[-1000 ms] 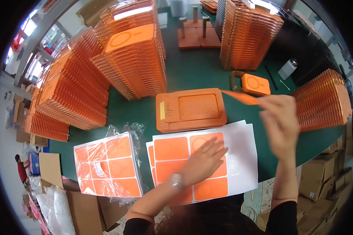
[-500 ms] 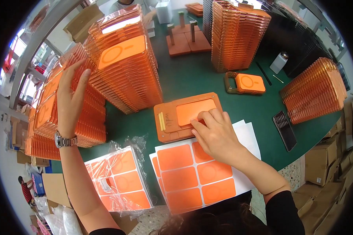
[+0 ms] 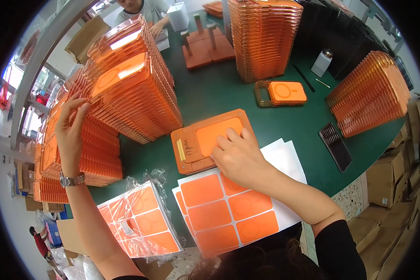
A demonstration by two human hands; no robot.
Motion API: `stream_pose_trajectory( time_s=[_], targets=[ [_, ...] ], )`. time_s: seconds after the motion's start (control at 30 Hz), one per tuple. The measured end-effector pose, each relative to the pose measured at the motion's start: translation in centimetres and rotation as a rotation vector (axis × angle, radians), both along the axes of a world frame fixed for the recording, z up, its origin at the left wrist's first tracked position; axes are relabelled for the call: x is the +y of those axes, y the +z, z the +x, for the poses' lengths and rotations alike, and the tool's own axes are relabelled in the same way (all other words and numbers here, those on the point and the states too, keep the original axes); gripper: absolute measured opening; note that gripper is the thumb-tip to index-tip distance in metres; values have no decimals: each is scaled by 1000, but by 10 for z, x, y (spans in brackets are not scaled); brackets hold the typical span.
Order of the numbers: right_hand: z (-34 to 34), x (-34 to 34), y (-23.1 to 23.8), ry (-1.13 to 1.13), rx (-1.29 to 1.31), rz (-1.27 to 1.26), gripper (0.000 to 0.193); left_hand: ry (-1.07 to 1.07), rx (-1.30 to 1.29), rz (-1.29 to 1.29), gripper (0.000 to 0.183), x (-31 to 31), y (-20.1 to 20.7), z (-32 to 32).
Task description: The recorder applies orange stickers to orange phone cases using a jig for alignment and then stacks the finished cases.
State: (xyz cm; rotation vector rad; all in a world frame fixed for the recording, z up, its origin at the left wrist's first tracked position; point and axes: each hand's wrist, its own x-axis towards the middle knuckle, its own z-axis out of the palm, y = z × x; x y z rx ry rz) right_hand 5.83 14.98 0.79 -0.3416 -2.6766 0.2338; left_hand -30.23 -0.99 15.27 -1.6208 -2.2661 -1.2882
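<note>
Sticker (image 3: 212, 136) should be squared in tray (image 3: 196, 163), pressed evenly by right hand (image 3: 238, 156), fingers bent; left hand (image 3: 70, 133) half-curled by case stacks (image 3: 135, 107) at left, both grips unclear.

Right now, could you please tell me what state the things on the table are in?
Orange sticker: lying in the fixture, under the right hand.
Fixture: lying flat.
Sticker sheets: overlapping, right part bare white.
Wrapped sheets: inside clear plastic.
Phone: lying flat, screen dark.
White bottle: upright, capped.
Single case: lying flat.
Left stacks: standing.
Left hand: raised beside those stacks, grip unclear.
</note>
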Motion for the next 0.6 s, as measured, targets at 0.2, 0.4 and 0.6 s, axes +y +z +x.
stream_pose_trajectory(
  time_s=[0.2,0.4,0.6],
  targets=[
    [-26,12,-3,100,-43,116,8,42,71,137,20,-34,19,57],
    [-21,18,-3,14,-134,-143,12,-38,-46,198,13,-66,-33,117],
    [13,50,-7,-3,135,-495,24,39,-319,70,13,-34,-120,155]
  ],
)
